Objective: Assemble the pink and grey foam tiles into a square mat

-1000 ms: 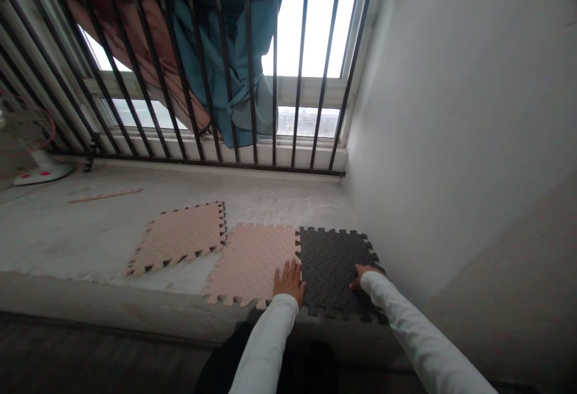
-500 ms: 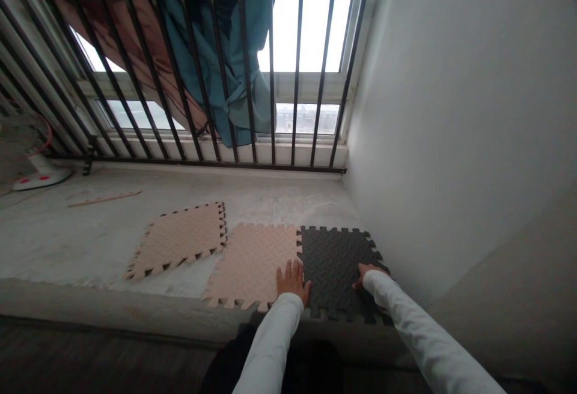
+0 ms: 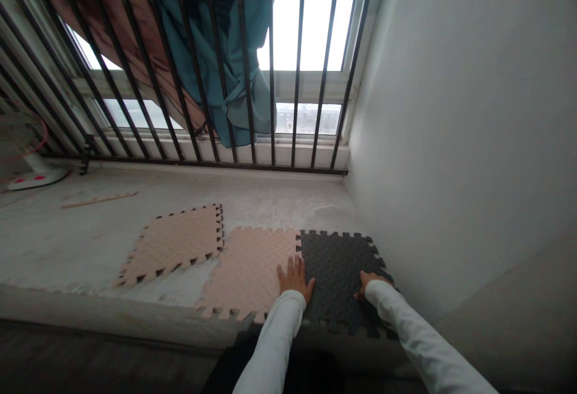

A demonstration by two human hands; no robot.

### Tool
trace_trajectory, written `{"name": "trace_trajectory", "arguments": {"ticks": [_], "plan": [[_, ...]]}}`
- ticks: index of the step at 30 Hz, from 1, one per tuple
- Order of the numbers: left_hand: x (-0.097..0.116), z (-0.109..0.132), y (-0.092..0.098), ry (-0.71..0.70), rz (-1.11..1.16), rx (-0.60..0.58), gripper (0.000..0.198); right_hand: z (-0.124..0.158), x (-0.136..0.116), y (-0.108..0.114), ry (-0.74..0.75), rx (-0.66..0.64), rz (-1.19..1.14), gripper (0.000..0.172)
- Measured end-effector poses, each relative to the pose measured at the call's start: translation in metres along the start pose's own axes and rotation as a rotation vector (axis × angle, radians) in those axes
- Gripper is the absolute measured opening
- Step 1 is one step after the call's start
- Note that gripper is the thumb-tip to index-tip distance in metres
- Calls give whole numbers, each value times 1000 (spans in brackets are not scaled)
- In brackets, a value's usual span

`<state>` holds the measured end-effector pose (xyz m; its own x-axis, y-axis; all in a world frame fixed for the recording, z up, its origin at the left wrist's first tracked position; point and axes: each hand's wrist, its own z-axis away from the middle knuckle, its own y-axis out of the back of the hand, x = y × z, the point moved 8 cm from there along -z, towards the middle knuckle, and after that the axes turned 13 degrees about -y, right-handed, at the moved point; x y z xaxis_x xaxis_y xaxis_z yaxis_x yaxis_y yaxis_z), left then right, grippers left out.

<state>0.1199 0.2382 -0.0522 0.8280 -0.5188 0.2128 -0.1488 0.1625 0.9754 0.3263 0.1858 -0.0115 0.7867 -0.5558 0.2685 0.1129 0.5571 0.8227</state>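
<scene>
A pink foam mat tile (image 3: 252, 268) and a black foam mat tile (image 3: 336, 274) lie side by side on the ledge, their toothed edges meeting. My left hand (image 3: 295, 277) rests flat at this seam, fingers spread, mostly over the pink tile with the thumb toward the black one. On the right part of the black tile lies my right hand (image 3: 373, 283), thumb apart, its other fingers partly hidden by the hand and sleeve. Left of the joined pair, a second pink tile (image 3: 175, 244) sits askew, its corner close to the first pink tile.
The pale concrete ledge (image 3: 90, 244) ends at a front edge above a dark floor (image 3: 90, 358). A black metal railing (image 3: 216, 164) runs along the back, before curtains (image 3: 216, 69) and windows. A white wall (image 3: 460, 112) bounds the right. A fan (image 3: 38, 175) and thin strip (image 3: 100, 200) are at left.
The view has shifted slightly, so the tiles appear a little lower. Both hands stay on the tiles in nearly the same places.
</scene>
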Motion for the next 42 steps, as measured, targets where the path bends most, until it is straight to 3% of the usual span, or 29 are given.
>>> {"name": "trace_trajectory", "arguments": {"ticks": [9,14,18,21,29,34,42], "plan": [[-5,-33,-4,8,-7,29,61,0,-1,1,-4,-25,12,68],[-35,-67,17,96,19,61,48,0,0,2,-10,-17,10,72],[-51,-91,34,46,13,83,36,0,0,2,-14,-20,15,73],[-51,-101,35,4,16,88,33,-1,1,1,-14,-33,12,76],[-47,-99,15,-44,26,70,38,-1,1,0,-17,-22,11,71],[-36,-91,2,-95,2,69,48,-4,1,-3,-7,-15,17,79],[-31,-90,1,-103,-35,-11,56,-2,2,0,-26,-30,-3,76]]}}
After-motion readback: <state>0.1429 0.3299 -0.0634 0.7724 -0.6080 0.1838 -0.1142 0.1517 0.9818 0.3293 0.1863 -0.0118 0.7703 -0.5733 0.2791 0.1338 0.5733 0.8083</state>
